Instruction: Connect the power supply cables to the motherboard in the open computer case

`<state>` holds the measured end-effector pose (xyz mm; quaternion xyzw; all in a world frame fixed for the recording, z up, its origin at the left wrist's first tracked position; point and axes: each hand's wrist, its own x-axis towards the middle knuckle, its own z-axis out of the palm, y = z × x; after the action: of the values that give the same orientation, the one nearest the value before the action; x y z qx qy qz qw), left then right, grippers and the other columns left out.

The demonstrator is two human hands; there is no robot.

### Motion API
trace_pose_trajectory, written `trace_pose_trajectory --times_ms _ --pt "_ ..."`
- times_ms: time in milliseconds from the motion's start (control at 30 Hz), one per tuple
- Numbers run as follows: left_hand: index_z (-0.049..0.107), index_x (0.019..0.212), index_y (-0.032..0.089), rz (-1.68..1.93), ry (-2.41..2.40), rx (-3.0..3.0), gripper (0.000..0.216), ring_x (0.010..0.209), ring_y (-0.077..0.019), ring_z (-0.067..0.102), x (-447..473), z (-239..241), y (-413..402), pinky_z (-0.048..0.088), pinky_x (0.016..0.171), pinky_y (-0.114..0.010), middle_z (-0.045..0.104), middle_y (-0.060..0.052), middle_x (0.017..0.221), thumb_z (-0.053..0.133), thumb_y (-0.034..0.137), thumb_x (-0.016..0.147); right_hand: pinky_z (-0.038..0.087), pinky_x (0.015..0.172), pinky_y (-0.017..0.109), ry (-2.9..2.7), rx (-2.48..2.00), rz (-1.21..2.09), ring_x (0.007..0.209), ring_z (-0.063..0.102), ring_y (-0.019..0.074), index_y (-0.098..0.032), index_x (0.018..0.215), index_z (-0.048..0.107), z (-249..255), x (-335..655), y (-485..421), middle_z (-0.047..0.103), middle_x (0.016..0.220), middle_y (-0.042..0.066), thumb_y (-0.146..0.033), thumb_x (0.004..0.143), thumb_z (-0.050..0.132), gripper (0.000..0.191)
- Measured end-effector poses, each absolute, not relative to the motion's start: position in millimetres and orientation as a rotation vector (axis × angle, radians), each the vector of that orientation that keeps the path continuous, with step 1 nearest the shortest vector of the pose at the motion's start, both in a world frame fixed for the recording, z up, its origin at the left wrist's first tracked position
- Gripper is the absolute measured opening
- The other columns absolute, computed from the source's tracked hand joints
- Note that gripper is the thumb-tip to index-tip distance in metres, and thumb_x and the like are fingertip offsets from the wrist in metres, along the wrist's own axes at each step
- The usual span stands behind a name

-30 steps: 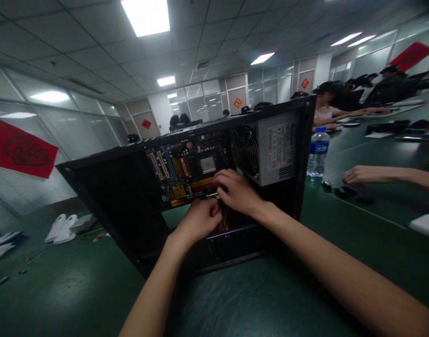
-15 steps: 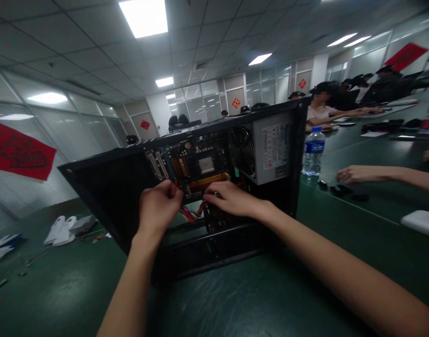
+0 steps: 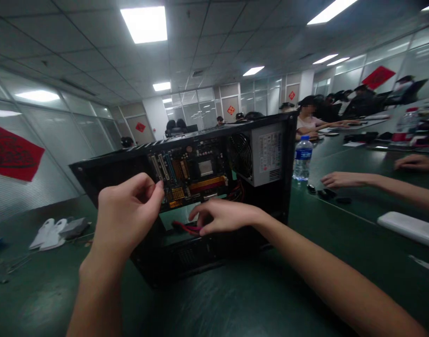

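Note:
An open black computer case (image 3: 200, 250) stands on the green table in front of me. Inside it a motherboard (image 3: 214, 152) shows a pale square processor (image 3: 205, 167) and coloured slots. At the case's upper right sits a grey power supply (image 3: 267, 150) with a fan. My left hand (image 3: 126, 206) is closed in a pinch before the board's left side; whatever lies between its fingertips is hidden. Lower down, my right hand (image 3: 225, 216) has its thumb and fingers closed on red cables (image 3: 186, 228) at the opening below the board.
A water bottle (image 3: 302, 159) stands right of the case, beside small black pieces (image 3: 327, 193). Another person's hand (image 3: 341, 179) rests near them. A white bar-shaped object (image 3: 407, 227) lies at right. White slippers (image 3: 52, 234) and a grey block (image 3: 74, 228) lie left.
My left hand has drawn back from the board, to the left and toward me. The right hand has moved slightly down with the red cables. The view has shifted a little.

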<state>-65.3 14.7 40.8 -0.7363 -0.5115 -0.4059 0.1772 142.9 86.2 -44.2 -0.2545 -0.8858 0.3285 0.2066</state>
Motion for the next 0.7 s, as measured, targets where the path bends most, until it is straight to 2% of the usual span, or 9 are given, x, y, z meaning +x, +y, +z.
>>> trace_pose_trajectory --times_ms 100,167,233,300,433,700 --pt "0.057 0.069 0.019 -1.157 -1.390 -2.128 0.030 0.054 -0.0115 0.050 -67 45 13 0.037 0.053 -0.024 0.058 0.002 0.063 0.056 0.042 0.087 0.051 0.078 0.028 -2.024 -0.575 1.170 0.085 0.066 0.0159 -0.013 0.113 0.066 -25 144 90 0.071 0.099 0.007 -0.027 0.079 0.073 0.037" --pt "0.065 0.089 0.019 -1.156 -1.294 -2.202 0.028 0.077 -0.0181 0.063 -68 46 17 0.048 0.067 -0.028 0.070 -0.004 0.088 0.056 0.045 0.088 0.051 0.081 0.028 -1.803 -0.491 1.135 0.091 0.065 0.0156 -0.016 0.107 0.068 -9 146 85 0.071 0.102 0.006 -0.029 0.079 0.074 0.031" --pt "0.064 0.113 0.019 -1.144 -1.210 -2.297 0.038 0.104 -0.0248 0.064 -69 45 22 0.052 0.087 -0.036 0.068 -0.009 0.115 0.056 0.048 0.089 0.050 0.080 0.026 -1.667 -0.464 1.083 0.090 0.064 0.0147 -0.017 0.103 0.068 4 149 75 0.070 0.101 0.004 -0.029 0.080 0.073 0.027" --pt "0.060 0.124 0.020 -1.109 -1.179 -2.402 0.046 0.115 -0.0276 0.061 -70 42 28 0.050 0.098 -0.042 0.065 -0.010 0.126 0.055 0.050 0.090 0.049 0.073 0.024 -1.638 -0.480 1.087 0.083 0.063 0.0130 -0.017 0.099 0.067 12 154 65 0.069 0.094 0.003 -0.032 0.081 0.073 0.025" --pt "0.060 0.127 0.020 -1.011 -1.198 -2.576 0.050 0.114 -0.0281 0.063 -67 35 33 0.051 0.099 -0.044 0.066 -0.010 0.127 0.056 0.054 0.090 0.039 0.055 0.020 -1.783 -0.541 1.165 0.063 0.051 0.0079 -0.016 0.103 0.066 18 168 47 0.059 0.077 -0.002 -0.037 0.081 0.075 0.032" --pt "0.055 0.134 0.027 -1.033 -1.112 -2.839 0.056 0.107 -0.0222 0.068 -57 32 20 0.058 0.087 -0.030 0.068 -0.005 0.126 0.070 0.046 0.084 0.033 0.051 0.021 -1.925 -0.686 0.917 0.059 0.044 0.0084 -0.014 0.109 0.068 35 181 29 0.049 0.066 -0.004 -0.036 0.084 0.071 0.034"
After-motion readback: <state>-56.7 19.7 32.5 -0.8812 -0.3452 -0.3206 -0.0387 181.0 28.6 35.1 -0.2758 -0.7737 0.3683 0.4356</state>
